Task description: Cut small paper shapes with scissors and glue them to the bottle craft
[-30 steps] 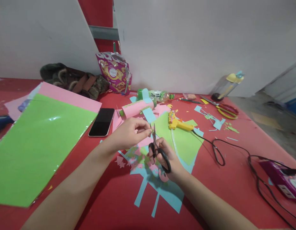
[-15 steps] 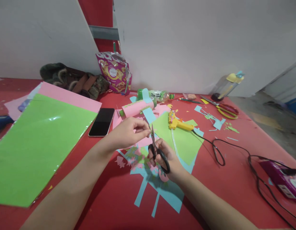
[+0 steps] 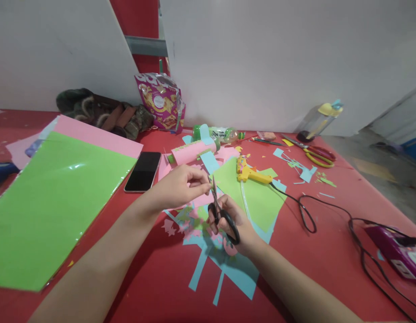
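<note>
My right hand [image 3: 233, 217] grips black-handled scissors [image 3: 234, 231], fingers through the loops, blades pointing up and away and slightly parted. Beside the blade tips, my left hand [image 3: 184, 186] is closed in a pinch on a tiny piece of paper, apparently green and mostly hidden by the fingertips. Below both hands lie small pink and green paper cutouts [image 3: 193, 224] on a light-blue sheet [image 3: 239, 273]. A green paper sheet [image 3: 264, 206] extends to the right, under a yellow glue gun [image 3: 256, 175]. Just beyond my left hand rests a pink-paper-wrapped bottle [image 3: 187, 152].
Left are a large green sheet pack [image 3: 63, 202] and a phone [image 3: 143, 172]. At the back stand a snack bag [image 3: 162, 103] and a lying green bottle [image 3: 224, 133]. Right are yellow-and-red-handled scissors [image 3: 318, 154], a tumbler [image 3: 318, 121], a black cord [image 3: 305, 213] and a purple power box [image 3: 396, 255].
Both hands stay almost in place. The scissors have tilted very slightly, with their blades still beside my left fingertips.
</note>
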{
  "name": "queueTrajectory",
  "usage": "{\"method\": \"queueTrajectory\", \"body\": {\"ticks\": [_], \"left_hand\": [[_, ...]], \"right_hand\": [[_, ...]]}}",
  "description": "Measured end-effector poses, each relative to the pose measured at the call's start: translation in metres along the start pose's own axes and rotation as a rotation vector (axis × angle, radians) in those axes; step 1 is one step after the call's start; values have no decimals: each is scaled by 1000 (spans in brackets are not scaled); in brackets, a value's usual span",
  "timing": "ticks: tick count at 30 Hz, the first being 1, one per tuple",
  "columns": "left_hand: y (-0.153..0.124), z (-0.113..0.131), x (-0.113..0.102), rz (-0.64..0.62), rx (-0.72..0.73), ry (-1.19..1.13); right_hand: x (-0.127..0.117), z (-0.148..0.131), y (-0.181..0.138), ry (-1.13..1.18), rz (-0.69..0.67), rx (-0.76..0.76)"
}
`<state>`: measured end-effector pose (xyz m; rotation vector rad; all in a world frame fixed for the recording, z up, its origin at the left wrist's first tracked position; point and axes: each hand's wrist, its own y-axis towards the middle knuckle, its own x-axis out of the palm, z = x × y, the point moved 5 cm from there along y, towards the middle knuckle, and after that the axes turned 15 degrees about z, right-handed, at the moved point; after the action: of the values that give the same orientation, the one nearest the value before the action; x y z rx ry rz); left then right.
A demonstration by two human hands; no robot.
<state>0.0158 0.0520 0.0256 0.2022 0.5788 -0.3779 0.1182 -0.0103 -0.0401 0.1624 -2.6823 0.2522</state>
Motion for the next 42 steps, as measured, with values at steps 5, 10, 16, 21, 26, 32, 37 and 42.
{"method": "queueTrajectory", "body": {"ticks": [5,10,16,21,26,32,37,42], "left_hand": [[0,-1,0,-11,-23,9],[0,-1,-1,-16,-23,17],[-1,-2,-2,-20,-39,34],[-1,-2,-3,-35,-32,56],[-1,-2,-3,-46,-53,57],[0,-3,-3,39,-69,-27],[1,-6,-5,128,-89,-40],[0,-5,7,57,-51,19]], "right_hand": [[0,0,0,-5,-25,-15],[1,0,0,-2,-37,-18],[2,-1,-1,0,-31,-3],[1,-1,0,3,-24,5],[-1,3,1,1,7,22],[-1,3,1,4,35,40],[-5,1,3,17,143,15],[-16,-3,7,20,311,-96]]}}
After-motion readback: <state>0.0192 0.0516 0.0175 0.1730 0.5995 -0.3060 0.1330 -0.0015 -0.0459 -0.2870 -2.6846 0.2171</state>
